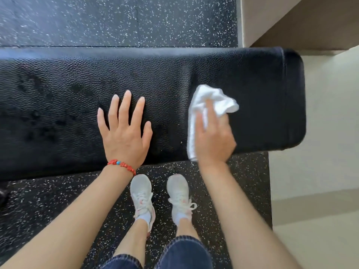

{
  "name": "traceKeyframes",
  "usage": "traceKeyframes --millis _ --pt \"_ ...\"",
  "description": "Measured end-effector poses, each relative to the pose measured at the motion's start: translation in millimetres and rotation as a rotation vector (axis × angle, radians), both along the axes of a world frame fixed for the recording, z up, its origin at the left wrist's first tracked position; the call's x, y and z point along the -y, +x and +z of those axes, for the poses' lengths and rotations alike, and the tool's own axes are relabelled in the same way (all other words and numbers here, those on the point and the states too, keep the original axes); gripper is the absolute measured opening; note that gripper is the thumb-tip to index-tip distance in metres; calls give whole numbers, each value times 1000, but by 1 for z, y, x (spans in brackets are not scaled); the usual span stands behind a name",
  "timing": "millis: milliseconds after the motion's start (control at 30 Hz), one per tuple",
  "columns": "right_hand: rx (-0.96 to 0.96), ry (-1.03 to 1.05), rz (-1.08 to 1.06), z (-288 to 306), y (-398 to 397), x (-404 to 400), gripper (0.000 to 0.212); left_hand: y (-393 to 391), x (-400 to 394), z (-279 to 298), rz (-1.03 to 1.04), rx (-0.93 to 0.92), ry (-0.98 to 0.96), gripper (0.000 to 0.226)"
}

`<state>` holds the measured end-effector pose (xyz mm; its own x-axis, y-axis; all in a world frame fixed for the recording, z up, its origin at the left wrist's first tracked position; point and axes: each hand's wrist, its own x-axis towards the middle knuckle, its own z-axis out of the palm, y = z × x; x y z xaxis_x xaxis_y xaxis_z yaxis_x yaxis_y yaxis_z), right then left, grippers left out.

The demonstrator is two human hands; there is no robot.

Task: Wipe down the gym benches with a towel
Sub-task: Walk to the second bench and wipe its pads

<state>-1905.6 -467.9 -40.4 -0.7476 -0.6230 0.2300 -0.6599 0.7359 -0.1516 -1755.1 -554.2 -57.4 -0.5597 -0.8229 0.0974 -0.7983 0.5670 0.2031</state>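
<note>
Bench (252, 78) runs left to right across the head view; black padded vinyl, pebbled grain, rounded corners, stitched seam near its right end; dark blotchy patches on the left part of the pad, cause unclear. Left hand (124, 133) lies flat, palm down on the pad near its front edge; fingers (124, 107) straight and spread wide, gripping nothing; red beaded bracelet (122, 165) with one blue bead on that wrist. Right hand (213, 138) sits just beside it toward the bench's right end, fingers curled over a white towel (217, 96); towel is soft cloth, crumpled, bunched above the fingertips, with a long strip trailing down the thumb side to the pad's front edge; it touches the pad; the hand is motion-blurred. Floor (136, 22) is black rubber with white speckle, a seam line visible behind the bench; pale smooth tile (320, 152) starts at the right, past the bench end. White mesh lace-up sneakers (140, 199) stand on the rubber just in front of the bench; dark denim hems (184, 253) with stitched edges at the bottom of the frame; both forearms bare.
</note>
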Motion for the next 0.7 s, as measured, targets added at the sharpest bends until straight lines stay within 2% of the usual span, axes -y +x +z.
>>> traceKeyframes --millis 67,167,200,267,400,467,600,700 --pt "-37 -11 177 -1 20 8 30 0 0 1 -2 -1 3 46" --pt "-122 -3 327 0 -5 -3 27 0 1 6 -4 -9 15 46" --pt "-174 40 308 0 -21 -13 26 0 2 8 -8 -21 28 46" --pt "-210 84 131 -1 -50 -33 24 2 3 11 -23 -48 55 47" --pt "71 -42 -245 2 -59 -42 29 24 10 13 5 -55 30 46" --pt "145 -85 -259 4 -35 -29 30 42 14 11 53 -30 -2 45" --pt "-6 -43 253 -1 44 5 28 63 16 5 111 6 -7 46" --pt "-41 -56 529 -2 59 18 28 63 16 4 107 12 -20 47"
